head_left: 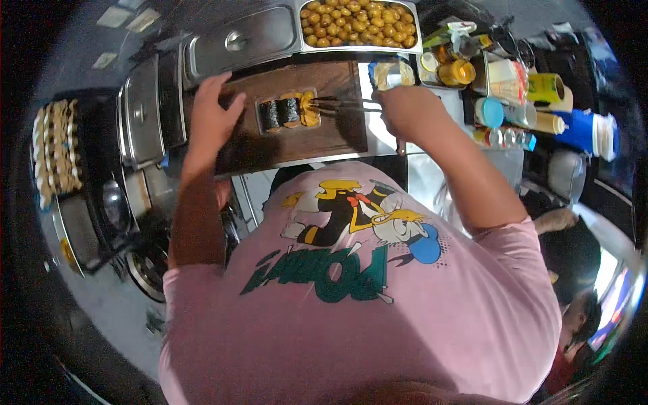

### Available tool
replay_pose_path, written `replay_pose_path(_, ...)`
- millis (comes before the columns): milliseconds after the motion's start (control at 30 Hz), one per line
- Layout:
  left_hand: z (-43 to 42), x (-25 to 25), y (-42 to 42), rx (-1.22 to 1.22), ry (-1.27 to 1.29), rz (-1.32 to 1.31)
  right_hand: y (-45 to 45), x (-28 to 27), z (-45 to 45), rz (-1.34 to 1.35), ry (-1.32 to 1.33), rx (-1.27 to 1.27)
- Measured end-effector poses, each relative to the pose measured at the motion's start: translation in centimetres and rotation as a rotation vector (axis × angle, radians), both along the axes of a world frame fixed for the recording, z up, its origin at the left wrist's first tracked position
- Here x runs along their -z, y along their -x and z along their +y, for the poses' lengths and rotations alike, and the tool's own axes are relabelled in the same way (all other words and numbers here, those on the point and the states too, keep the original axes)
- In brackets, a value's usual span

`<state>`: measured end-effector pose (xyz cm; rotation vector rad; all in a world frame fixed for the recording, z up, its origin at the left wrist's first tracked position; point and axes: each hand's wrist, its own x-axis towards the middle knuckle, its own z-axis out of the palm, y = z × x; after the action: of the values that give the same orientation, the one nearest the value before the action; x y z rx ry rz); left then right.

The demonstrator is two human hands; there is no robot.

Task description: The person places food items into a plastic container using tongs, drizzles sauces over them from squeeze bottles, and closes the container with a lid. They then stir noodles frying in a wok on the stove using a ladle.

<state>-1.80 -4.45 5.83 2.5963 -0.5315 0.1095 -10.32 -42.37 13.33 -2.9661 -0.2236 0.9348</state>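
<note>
On wooden board (344,138), clear oblong tray (260,118)

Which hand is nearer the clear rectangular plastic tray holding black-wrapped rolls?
Left. The left hand is just left of the tray; the right hand is farther away, to its right.
</note>
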Motion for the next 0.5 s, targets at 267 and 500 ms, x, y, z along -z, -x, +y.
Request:
replay_pose_path(267,4.4,5.0,17.8,-0.387,0.006,0.304,-7.2,-3.5,3.5,0.067,0.128,-0.447)
replay_pose_path(500,5.9,8.6,28.4,-0.528,-0.028,0.226,-10.6,-1.2,8.8,0.022,0.29,-0.627)
